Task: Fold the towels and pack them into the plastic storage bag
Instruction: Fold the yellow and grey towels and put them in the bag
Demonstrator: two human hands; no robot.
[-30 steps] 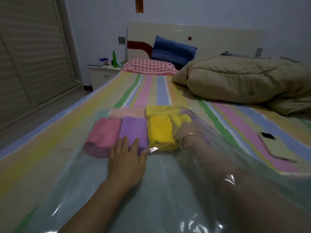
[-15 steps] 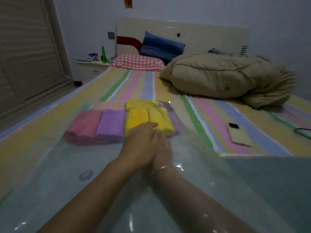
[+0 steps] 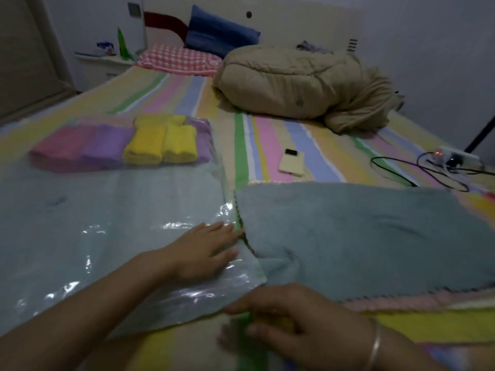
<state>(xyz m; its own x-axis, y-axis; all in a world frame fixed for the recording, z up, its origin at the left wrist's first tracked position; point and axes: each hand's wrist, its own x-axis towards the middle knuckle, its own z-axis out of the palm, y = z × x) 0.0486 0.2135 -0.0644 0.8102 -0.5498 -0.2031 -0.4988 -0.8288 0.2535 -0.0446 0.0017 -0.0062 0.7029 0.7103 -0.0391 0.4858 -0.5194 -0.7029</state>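
Bed, striped sheet, carrying all items below.

1. Plastic storage bag: clear, lying flat along the bed's left side, its open part toward the near edge.
   - Inside, at the bag's far end, folded towels sit in a row, touching: pink towel, purple towel, two yellow towels, and a further purple piece at the right end. More folded pieces sit behind them, indistinct.
2. Grey-green towel: unfolded and spread flat on the bed's right side, just beside the bag's right edge. It lies on a pink scalloped cloth, of which only the near border shows.
3. Left hand: flat on the bag near its right edge, palm down, fingers straight and reaching toward the grey-green towel's left edge.
4. Right hand: bangle on the wrist, at the bed's near edge by the bag's near right corner, fingers bent. Blur hides whether they pinch the plastic; cannot tell.
5. Phone: pale case, mid-bed, beyond the grey-green towel.
6. Beige quilt: bundled toward the far right.
7. Checked pillow and blue pillow: at the far edge, against the headboard.
8. Power strip with black cables: at the right edge.
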